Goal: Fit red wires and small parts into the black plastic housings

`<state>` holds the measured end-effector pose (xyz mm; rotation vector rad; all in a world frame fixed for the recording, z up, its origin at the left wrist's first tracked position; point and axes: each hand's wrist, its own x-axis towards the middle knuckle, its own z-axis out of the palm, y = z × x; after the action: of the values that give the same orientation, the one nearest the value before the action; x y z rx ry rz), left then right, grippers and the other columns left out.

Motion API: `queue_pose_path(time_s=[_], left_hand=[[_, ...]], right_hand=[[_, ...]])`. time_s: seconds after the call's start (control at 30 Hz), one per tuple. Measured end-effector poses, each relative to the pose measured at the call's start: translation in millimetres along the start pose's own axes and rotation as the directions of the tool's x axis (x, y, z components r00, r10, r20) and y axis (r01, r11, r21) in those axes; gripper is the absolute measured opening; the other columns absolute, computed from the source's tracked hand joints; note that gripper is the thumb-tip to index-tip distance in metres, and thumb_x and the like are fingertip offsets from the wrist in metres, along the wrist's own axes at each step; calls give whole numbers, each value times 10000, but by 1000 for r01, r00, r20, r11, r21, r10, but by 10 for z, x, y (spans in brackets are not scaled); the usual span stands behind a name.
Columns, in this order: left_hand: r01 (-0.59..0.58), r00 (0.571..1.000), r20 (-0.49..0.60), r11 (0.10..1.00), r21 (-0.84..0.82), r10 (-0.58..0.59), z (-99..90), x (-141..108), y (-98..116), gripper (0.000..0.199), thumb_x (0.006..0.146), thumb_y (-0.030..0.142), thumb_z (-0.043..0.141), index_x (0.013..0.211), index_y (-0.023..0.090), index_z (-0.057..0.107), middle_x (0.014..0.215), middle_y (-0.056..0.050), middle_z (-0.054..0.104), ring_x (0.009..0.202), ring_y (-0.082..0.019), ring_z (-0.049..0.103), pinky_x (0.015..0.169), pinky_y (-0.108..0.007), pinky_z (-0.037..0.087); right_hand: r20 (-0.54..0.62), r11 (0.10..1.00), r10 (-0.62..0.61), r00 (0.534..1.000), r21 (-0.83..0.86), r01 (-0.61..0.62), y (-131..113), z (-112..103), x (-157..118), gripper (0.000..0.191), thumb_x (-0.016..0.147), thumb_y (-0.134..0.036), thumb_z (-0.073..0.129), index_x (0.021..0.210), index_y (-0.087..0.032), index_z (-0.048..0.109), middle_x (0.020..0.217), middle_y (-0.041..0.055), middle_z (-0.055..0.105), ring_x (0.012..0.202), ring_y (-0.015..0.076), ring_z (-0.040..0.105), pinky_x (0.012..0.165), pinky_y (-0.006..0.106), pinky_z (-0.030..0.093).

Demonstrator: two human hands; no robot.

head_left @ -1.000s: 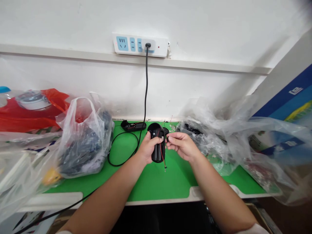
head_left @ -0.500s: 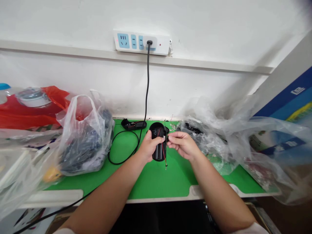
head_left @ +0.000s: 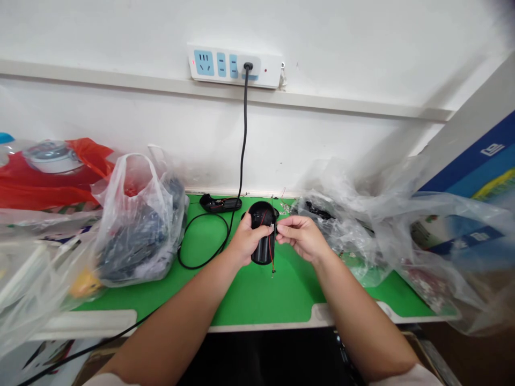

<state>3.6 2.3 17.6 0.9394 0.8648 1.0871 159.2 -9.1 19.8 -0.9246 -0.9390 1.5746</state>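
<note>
My left hand (head_left: 246, 239) is closed on the left side of a black plastic housing (head_left: 263, 254), rounded at its far end, with the thumb laid across it. A thin red wire (head_left: 270, 247) runs over the housing and dangles past its near end. At the housing's right edge, my right hand (head_left: 302, 237) is closed in a pinch; whatever sits between its fingertips is too small and hidden to make out. Behind them to the left lies a similar black shell (head_left: 220, 204) with wires inside.
A black cable (head_left: 243, 134) hangs from the power strip (head_left: 221, 67) and coils on the green tabletop (head_left: 261, 300). Plastic bags stand on both sides: a filled white bag (head_left: 137, 236) at left, a clear bag (head_left: 346, 230) with black parts at right.
Both hands keep their grip and stay almost in place. The view has shifted very slightly.
</note>
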Motion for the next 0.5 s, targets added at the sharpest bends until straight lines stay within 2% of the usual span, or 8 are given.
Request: queue_pose_path(time_s=[0.23,0.37,0.43,0.5], left_hand=[[-97,995,38,993,69,95,-58,35,-79,494,637,200,700,1094,226,513,850,27,592,687,-111,568,694,-265,485],[-151,988,14,979,136,151,-81,64,-111,511,647,197,687,1128,218,515,880,11,602,720,-122,576,712,-267,481],[-157,987,3,976,150,159,-83,80,-108,511,654,200,675,1137,215,510,877,7,606,697,-126,578,681,-269,484],[-175,984,1,973,154,177,-84,97,-104,508,657,197,663,1140,213,505,877,3,608,686,-132,581,660,-273,487]], right_hand=[[-4,999,-18,1000,-29,17,23,16,-6,251,537,-275,836,659,-145,658,544,13,652,466,101,603,488,202,519],[-35,996,-23,999,-88,20,61,25,8,283,544,-314,827,708,-150,664,573,5,642,492,106,595,515,236,514],[-24,976,-89,996,-201,83,78,40,12,285,613,-359,783,778,-156,670,595,3,630,505,114,581,528,264,504],[35,891,-216,976,-402,212,91,70,6,243,727,-393,686,785,-158,664,614,2,595,521,115,552,537,276,476]])
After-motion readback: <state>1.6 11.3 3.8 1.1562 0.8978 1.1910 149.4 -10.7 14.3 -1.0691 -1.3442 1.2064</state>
